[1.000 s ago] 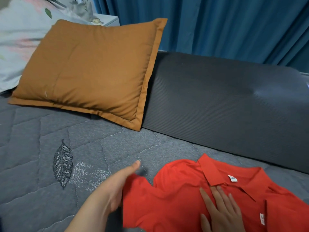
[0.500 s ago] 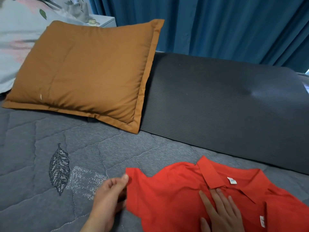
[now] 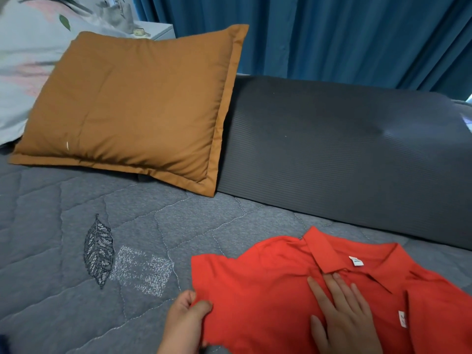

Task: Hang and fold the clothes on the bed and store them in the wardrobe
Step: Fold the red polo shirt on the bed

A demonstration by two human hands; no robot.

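The red polo shirt (image 3: 268, 290) lies flat on the grey quilted bed cover (image 3: 63, 251), well below and to the right of the brown pillow (image 3: 132, 106), collar (image 3: 332, 254) pointing away from the person. A white label (image 3: 356, 261) shows inside the collar. The left hand (image 3: 184, 325) pinches the edge of the shirt on the side nearest the pillow, thumb on top of the fabric and fingers curled beneath. The right hand (image 3: 344, 315) rests palm-down on the shirt front just under the collar, farther from the pillow, fingers straight and slightly spread. A dark grey ribbed bolster (image 3: 344, 154) touches the pillow's right edge. A leaf embroidery (image 3: 98, 251) sits on the cover below the pillow. A blue curtain (image 3: 319, 34) hangs behind the pillow.
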